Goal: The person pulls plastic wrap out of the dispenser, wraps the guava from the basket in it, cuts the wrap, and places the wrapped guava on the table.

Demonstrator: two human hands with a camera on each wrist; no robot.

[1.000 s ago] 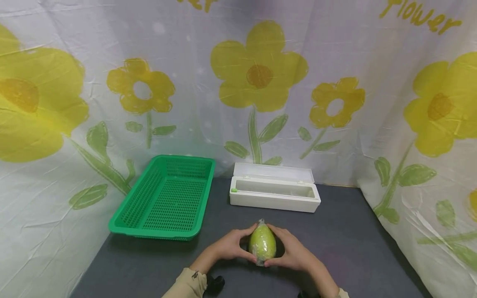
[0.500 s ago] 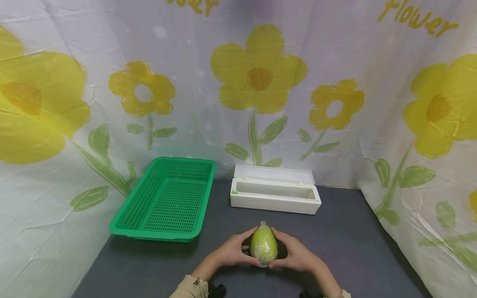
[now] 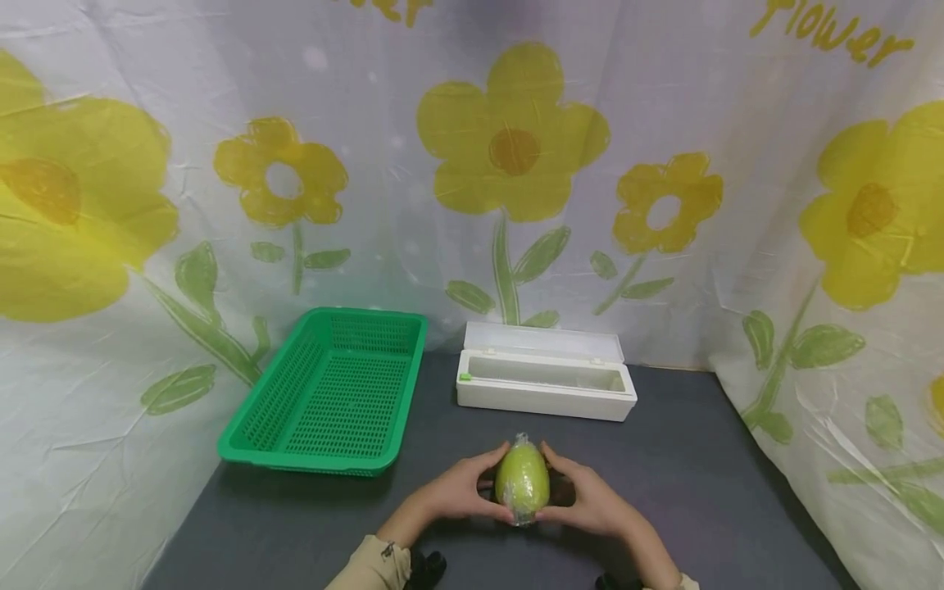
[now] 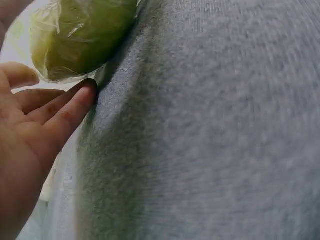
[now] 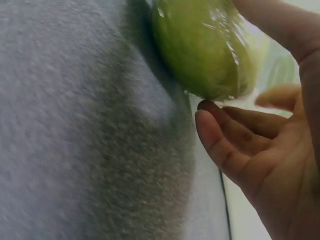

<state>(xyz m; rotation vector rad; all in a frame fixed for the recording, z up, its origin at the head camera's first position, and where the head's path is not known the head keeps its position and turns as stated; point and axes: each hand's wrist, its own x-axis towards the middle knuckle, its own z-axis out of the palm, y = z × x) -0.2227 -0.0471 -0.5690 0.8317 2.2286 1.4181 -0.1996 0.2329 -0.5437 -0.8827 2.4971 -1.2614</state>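
A green, egg-shaped fruit (image 3: 522,482) wrapped in clear plastic film sits low over the dark tabletop, with a gathered twist of film at its far end. My left hand (image 3: 460,493) holds its left side, thumb at the near end and forefinger toward the far end. From the right, my right hand (image 3: 590,501) holds it the same way. In the left wrist view the wrinkled film shows on the fruit (image 4: 82,35), and the other fingers (image 4: 75,112) extend below it. The right wrist view shows the fruit (image 5: 197,45) close over the cloth-like surface.
A green perforated plastic basket (image 3: 401,393) stands at the left back. Behind the fruit is a long white box (image 3: 542,400) with its lid (image 3: 542,340) raised and a small green piece (image 3: 465,377) at its left end. A flower-printed curtain (image 3: 391,246) encloses the table (image 3: 701,475).
The fruit has turned slightly between my hands and shifted a touch to the right. My right fingertips have moved slightly outward. The basket and box stay in place.
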